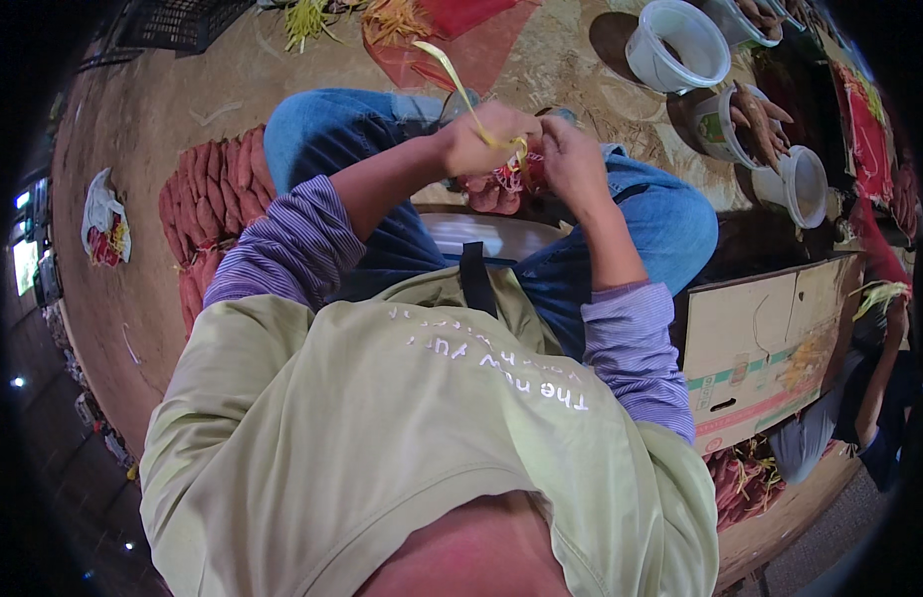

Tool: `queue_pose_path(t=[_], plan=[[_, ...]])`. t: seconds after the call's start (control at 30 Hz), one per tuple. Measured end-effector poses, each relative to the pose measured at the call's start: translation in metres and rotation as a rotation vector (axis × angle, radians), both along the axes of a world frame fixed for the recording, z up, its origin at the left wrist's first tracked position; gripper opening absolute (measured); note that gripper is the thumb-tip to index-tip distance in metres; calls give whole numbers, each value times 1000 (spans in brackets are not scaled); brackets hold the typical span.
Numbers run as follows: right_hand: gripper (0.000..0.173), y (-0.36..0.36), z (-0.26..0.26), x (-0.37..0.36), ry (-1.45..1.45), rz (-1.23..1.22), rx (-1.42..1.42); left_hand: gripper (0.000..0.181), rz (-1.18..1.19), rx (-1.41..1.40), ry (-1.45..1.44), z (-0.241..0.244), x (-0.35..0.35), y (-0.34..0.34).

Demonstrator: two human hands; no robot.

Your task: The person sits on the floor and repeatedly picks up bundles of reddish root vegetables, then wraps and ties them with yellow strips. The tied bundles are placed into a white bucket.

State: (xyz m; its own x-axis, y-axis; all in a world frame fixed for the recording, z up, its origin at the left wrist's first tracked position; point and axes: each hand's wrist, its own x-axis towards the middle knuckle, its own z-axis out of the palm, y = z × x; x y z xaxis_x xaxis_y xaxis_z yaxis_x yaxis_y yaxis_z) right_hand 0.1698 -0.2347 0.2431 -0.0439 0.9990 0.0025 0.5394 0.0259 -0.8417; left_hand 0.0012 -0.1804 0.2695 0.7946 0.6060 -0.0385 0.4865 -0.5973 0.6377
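Between my bent knees sits a red mesh bag of sweet potatoes (493, 195), its gathered top right under my hands. A yellow plastic strip (454, 74) loops at the bag's neck, and one free end sticks up past my left hand. My left hand (490, 138) grips the strip with bent fingers. Close beside it, my right hand (578, 166) pinches at the same strip, though its fingertips are partly hidden. Below the bag, a pale rounded surface (491, 233) shows between my thighs.
Filled sweet potato bags (219, 183) lie stacked left, beyond them a white plastic bag (103, 213). Yellow strips (306, 22) and red mesh (469, 45) lie ahead. A white bucket (678, 46), a bucket of sweet potatoes (719, 127) and a cardboard box (767, 343) stand right, near another person's arm (883, 366).
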Motion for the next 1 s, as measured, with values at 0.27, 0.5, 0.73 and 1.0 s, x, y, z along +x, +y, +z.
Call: queue_pose_path(t=[0.27,0.5,0.73,1.0], plan=[[14,10,-17,9,614,128,-638,15,9,461,-151,-6,-1,-10],[13,7,-2,18,-155,104,-3,11,3,356,33,-1,-9,-15],[15,6,-23,40,-535,123,-189,17,312,-394,-115,-32,-46,-56],[9,-2,9,30,662,-114,-383,27,669,-863,-230,6,1,-22]])
